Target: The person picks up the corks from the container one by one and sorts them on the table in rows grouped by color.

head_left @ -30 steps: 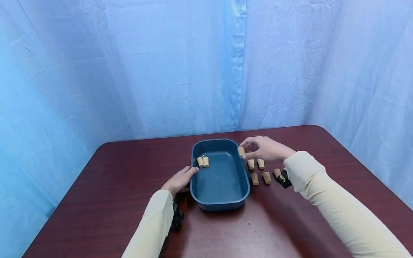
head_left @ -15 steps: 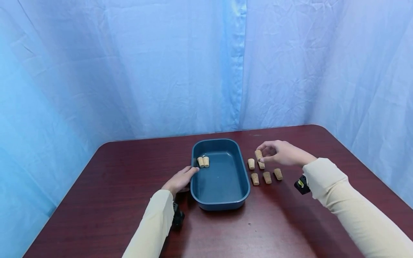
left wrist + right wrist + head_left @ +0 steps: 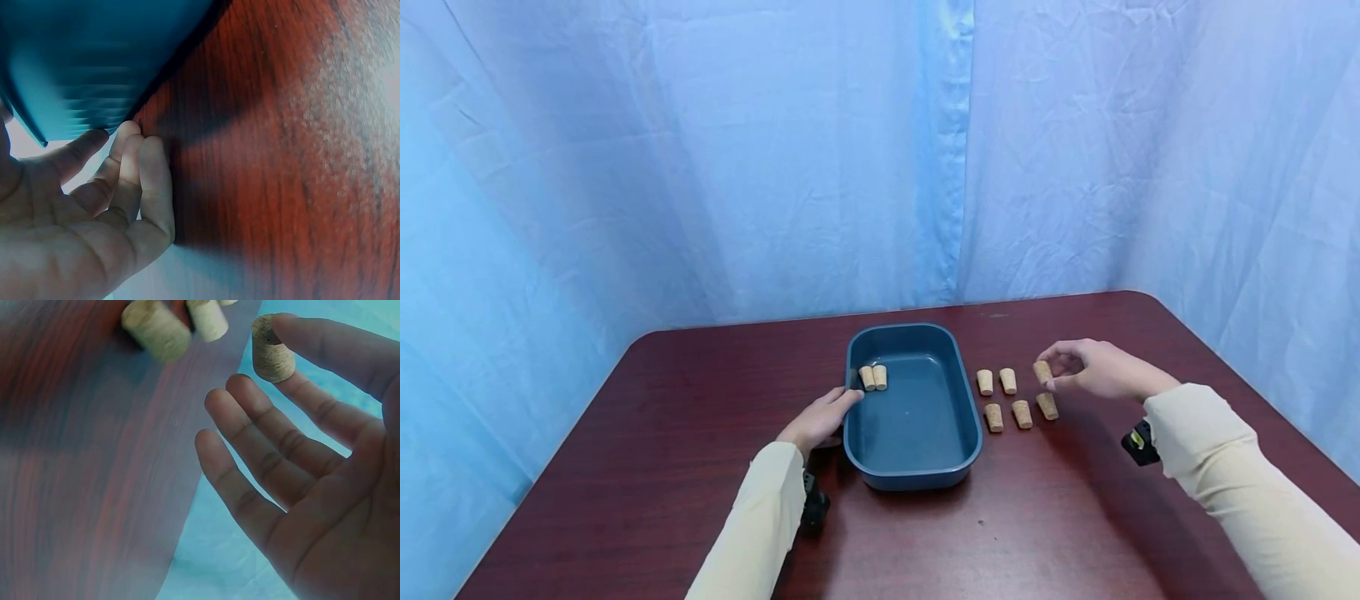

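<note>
My right hand [image 3: 1105, 367] pinches a tapered cork stopper [image 3: 273, 356] between thumb and index finger; its other fingers extend loosely. In the head view that stopper appears just behind the right-hand cork [image 3: 1047, 407] of the front row. Two pairs of corks stand to its left, including a back one [image 3: 1007, 382] and a front one [image 3: 1022, 414]. At the left wall of a dark blue tray [image 3: 913, 481], my left hand [image 3: 822, 417] grips the rim, with several fingers against the outer wall in the left wrist view. Two corks [image 3: 873, 377] lie side by side inside the tray, near that hand.
The tray stands on a dark reddish wooden table [image 3: 685, 433] with rounded far corners. Light blue curtains [image 3: 820, 167] hang behind it and at both sides. A small black device [image 3: 1141, 443] is worn at the right wrist, and another [image 3: 814, 504] at the left.
My right hand has carried the cork stopper rightward from beside the tray's right rim, past the back corks, to the right end of the group. The left hand and tray have stayed put.
</note>
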{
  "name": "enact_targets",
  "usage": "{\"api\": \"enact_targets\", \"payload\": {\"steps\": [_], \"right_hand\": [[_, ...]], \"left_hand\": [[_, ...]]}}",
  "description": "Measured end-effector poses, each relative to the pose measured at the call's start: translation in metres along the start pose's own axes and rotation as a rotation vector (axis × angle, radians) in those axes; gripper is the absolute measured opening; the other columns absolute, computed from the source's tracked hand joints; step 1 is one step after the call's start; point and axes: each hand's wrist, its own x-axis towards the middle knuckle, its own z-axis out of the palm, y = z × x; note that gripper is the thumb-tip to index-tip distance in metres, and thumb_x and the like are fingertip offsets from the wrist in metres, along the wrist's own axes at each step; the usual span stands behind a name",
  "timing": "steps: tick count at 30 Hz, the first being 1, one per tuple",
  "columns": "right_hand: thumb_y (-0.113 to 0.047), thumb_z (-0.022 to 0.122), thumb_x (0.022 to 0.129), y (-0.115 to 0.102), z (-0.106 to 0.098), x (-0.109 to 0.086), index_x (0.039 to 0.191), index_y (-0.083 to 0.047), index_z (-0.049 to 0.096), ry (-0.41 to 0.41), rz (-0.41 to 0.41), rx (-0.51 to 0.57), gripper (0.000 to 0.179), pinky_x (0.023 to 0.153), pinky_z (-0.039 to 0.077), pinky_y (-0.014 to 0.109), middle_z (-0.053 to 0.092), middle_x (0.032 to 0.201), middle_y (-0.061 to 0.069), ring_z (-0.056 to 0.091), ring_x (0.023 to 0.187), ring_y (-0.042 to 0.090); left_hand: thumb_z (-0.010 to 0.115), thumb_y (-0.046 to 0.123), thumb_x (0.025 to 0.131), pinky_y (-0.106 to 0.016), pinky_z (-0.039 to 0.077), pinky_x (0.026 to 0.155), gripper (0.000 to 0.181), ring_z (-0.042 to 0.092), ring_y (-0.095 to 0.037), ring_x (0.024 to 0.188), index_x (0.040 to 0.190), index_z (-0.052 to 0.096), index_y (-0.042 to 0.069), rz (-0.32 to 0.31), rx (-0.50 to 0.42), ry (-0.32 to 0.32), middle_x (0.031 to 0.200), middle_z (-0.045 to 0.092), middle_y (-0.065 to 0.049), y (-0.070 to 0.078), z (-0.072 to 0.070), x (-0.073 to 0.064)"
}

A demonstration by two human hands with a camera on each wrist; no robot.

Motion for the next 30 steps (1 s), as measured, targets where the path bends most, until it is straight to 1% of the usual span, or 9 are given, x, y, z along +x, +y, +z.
{"api": "enact_targets", "payload": {"steps": [3,5,10,13,18,23,27,30], "right_hand": [[-0.020,0.073,0.094,0.007,0.000,-0.004,0.124,0.001,0.064,-0.012,0.014,-0.008,0.037,0.085,0.054,0.050,0.069,0.110,0.011,0.065,0.105,0.035],[-0.020,0.073,0.094,0.011,0.000,-0.006,0.122,0.000,0.065,-0.016,0.023,-0.022,0.035,0.083,0.053,0.047,0.069,0.108,0.009,0.064,0.102,0.032],[-0.017,0.073,0.092,0.020,0.003,-0.011,0.117,-0.001,0.067,-0.018,0.034,-0.057,0.030,0.075,0.048,0.038,0.063,0.096,0.003,0.058,0.089,0.021],[-0.014,0.073,0.090,0.025,0.005,-0.013,0.114,-0.002,0.068,-0.024,0.044,-0.068,0.027,0.071,0.045,0.035,0.060,0.091,0.000,0.054,0.084,0.018],[-0.010,0.073,0.087,0.031,0.007,-0.018,0.109,-0.002,0.069,-0.037,0.059,-0.081,0.024,0.068,0.042,0.034,0.057,0.087,0.001,0.052,0.079,0.018],[-0.008,0.073,0.086,0.034,0.009,-0.019,0.111,0.000,0.068,-0.060,0.088,-0.059,0.026,0.064,0.042,0.033,0.055,0.086,0.001,0.050,0.076,0.017],[-0.007,0.074,0.085,0.034,0.011,-0.019,0.110,0.001,0.068,-0.058,0.085,-0.058,0.027,0.063,0.042,0.033,0.055,0.085,0.002,0.050,0.075,0.018],[-0.006,0.075,0.083,0.034,0.012,-0.017,0.110,0.001,0.069,-0.055,0.079,-0.071,0.028,0.064,0.043,0.033,0.056,0.087,0.004,0.051,0.077,0.018]], "left_hand": [[0.042,0.041,0.106,-0.055,0.046,0.105,0.064,0.049,-0.040,0.133,0.158,0.032,0.004,0.003,0.001,-0.002,0.153,0.043,-0.024,0.000,-0.001,0.000],[0.042,0.041,0.107,-0.055,0.046,0.105,0.064,0.049,-0.040,0.133,0.158,0.033,0.004,0.006,0.001,-0.002,0.153,0.043,-0.024,0.000,-0.001,0.000],[0.042,0.041,0.107,-0.055,0.046,0.106,0.064,0.049,-0.040,0.134,0.158,0.032,0.004,0.005,-0.006,-0.003,0.154,0.042,-0.024,0.000,-0.001,0.001],[0.042,0.041,0.107,-0.055,0.046,0.106,0.065,0.049,-0.040,0.134,0.159,0.032,0.005,0.001,-0.007,-0.003,0.154,0.041,-0.023,-0.001,0.000,0.002],[0.042,0.042,0.107,-0.055,0.046,0.105,0.065,0.049,-0.040,0.132,0.159,0.032,0.004,0.001,0.001,-0.001,0.154,0.041,-0.024,-0.001,0.000,0.003],[0.042,0.042,0.107,-0.055,0.046,0.105,0.065,0.049,-0.040,0.133,0.159,0.031,0.004,0.002,-0.004,-0.003,0.154,0.041,-0.024,-0.001,0.001,0.001],[0.042,0.041,0.107,-0.055,0.046,0.105,0.065,0.049,-0.040,0.133,0.159,0.031,0.004,0.001,-0.001,-0.002,0.154,0.041,-0.024,-0.001,0.001,0.003],[0.042,0.041,0.106,-0.055,0.045,0.106,0.065,0.048,-0.040,0.134,0.159,0.031,0.004,0.000,-0.001,-0.002,0.154,0.041,-0.024,-0.001,0.001,0.003]]}}
